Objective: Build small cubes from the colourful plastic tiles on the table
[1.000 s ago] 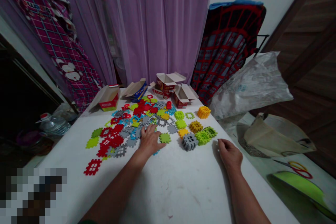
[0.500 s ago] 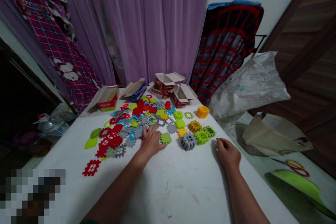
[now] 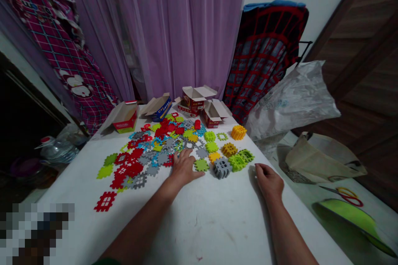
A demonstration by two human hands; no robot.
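my left hand [image 3: 185,167] spread, fingers aimed forward, just beside green waffle block [image 3: 201,165] | my right hand [image 3: 270,181] open on table [image 3: 217,223], pinching nothing

Your left hand [image 3: 185,166] and right hand [image 3: 269,182] are bare, with no rings or bands, and a dark green sleeve [image 3: 106,261] shows at the bottom edge of your left forearm.

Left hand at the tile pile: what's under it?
The left hand rests at the near edge of the tile pile. Grey tiles and a red tile show beside its fingers, a green tile by its thumb; whatever lies beneath the palm is hidden.
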